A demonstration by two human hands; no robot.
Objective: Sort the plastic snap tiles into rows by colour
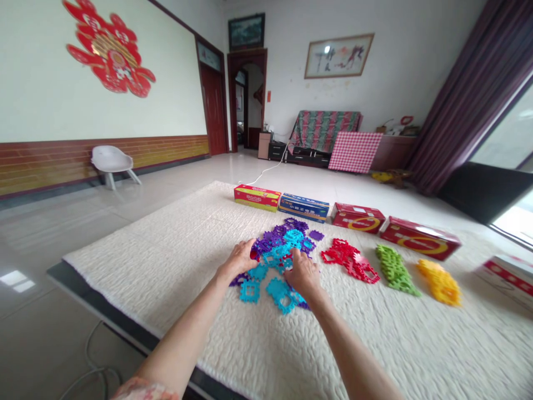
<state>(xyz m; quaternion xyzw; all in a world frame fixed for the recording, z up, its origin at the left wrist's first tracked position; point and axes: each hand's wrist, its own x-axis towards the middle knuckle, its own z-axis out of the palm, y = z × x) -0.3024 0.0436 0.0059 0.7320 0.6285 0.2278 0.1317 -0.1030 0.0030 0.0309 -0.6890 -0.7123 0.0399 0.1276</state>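
A mixed pile of flat plastic interlocking pieces lies between my hands, with purple pieces [272,239] mostly at the back and light-blue pieces [250,290] toward the front. My left hand [239,258] is at the pile's left side, its fingers curled around a red interlocking piece [254,254]. On the right side, my right hand [303,272] reaches down into the pile, close to another bit of red. Its fingertips are partly hidden, so its grip is unclear. To the right lie separate groups of red pieces [350,260], green pieces [395,269] and yellow pieces [439,282].
Along the far edge of the cream quilted cover [166,250] stand a red-and-yellow box [257,198], a blue box [303,208] and two dark-red boxes [358,217]. A white-and-red box [510,280] sits at the far right. A white chair [111,159] stands by the left wall.
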